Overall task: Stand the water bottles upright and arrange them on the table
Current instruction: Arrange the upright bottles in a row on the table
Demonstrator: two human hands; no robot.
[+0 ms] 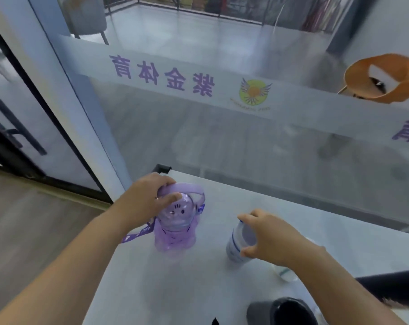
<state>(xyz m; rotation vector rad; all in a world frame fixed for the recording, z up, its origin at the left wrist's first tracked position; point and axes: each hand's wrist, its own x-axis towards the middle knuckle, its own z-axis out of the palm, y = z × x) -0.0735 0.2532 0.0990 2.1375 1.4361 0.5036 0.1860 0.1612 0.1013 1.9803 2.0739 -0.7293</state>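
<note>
A purple see-through water bottle [175, 233] with a carry handle and a printed strap stands upright near the table's far left corner. My left hand [147, 198] grips its handle and domed lid from above. To its right stands a white bottle [239, 241] with a pale lid, upright on the table. My right hand [271, 238] curls round its top, thumb on the near side. A clear bottle [286, 274] lies partly hidden under my right forearm.
The pale grey table [198, 277] ends at a glass wall with purple lettering. A dark grey cup-like thing [283, 311] sits at the near edge. A black object [391, 283] lies at the right. Wood floor lies left of the table.
</note>
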